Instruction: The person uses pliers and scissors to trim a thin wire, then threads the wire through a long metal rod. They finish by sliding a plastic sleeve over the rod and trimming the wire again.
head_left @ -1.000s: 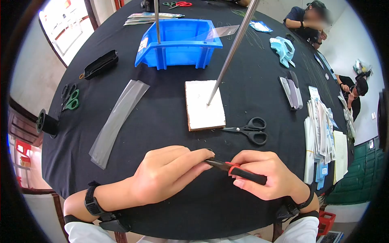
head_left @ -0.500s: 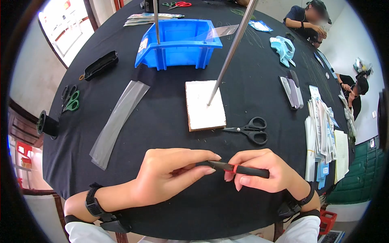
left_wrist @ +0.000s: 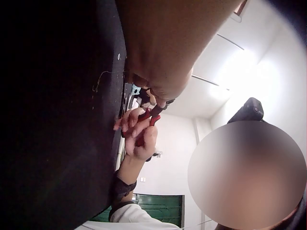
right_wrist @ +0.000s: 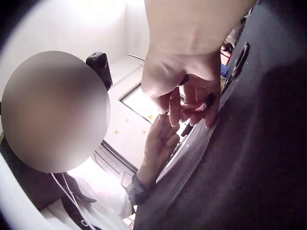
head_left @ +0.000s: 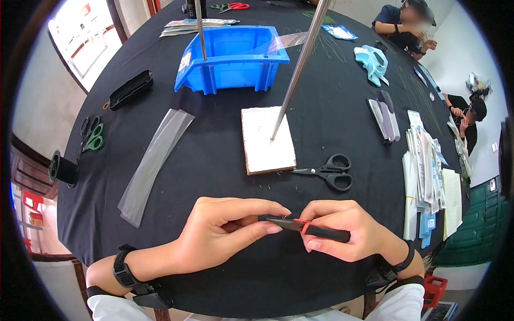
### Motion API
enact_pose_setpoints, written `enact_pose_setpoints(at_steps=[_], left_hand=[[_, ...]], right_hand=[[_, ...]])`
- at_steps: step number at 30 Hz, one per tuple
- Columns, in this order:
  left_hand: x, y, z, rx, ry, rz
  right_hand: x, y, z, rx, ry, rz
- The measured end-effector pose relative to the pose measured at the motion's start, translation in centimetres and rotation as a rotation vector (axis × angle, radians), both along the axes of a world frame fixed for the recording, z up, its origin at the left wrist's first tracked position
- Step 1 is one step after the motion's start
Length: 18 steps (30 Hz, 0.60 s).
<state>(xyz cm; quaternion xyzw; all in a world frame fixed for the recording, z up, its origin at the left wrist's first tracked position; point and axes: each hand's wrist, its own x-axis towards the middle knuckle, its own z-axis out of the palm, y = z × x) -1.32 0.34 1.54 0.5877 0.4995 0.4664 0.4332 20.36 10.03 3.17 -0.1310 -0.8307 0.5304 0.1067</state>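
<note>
Near the table's front edge, the right hand (head_left: pixel 345 227) grips pliers (head_left: pixel 326 232) with black and red handles, their jaws pointing left. The left hand (head_left: pixel 219 227) pinches a small dark piece (head_left: pixel 265 218) between thumb and fingers, and the jaws lie against it at the fingertips. What the piece is cannot be told. In the left wrist view the right hand (left_wrist: pixel 140 134) shows red handles between its fingers. The right wrist view has the left hand (right_wrist: pixel 160 143) beyond the right hand (right_wrist: pixel 184 86), fingertips close together.
A white block (head_left: pixel 267 147) with an upright metal rod stands ahead of the hands, black scissors (head_left: pixel 336 172) beside it. Behind are a blue bin (head_left: pixel 235 75) and a stapler (head_left: pixel 383 117). Clear plastic sleeves (head_left: pixel 155 166) lie left, paper packets (head_left: pixel 423 171) right. People sit at far right.
The left fingers have parted from their closer bunching, showing the dark piece. The pliers shifted slightly left over the last half second. The head view moved slightly.
</note>
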Motion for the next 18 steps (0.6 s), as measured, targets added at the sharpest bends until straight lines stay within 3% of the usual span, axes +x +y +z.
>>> enact_pose_setpoints(at_steps=[4, 10, 18], left_hand=[[0.0, -0.1, 0.0, -0.008, 0.028, -0.005], [0.7, -0.4, -0.2, -0.156, -0.139, 0.124], [1.3, -0.6, 0.6, -0.355, -0.303, 0.203]], right_hand=[[0.0, -0.5, 0.2, 0.09, 0.038, -0.046], [-0.4, -1.3, -0.9, 0.025, 0.097, -0.196], [-1.1, -2.1, -1.4, 0.155, 0.082, -0.266]])
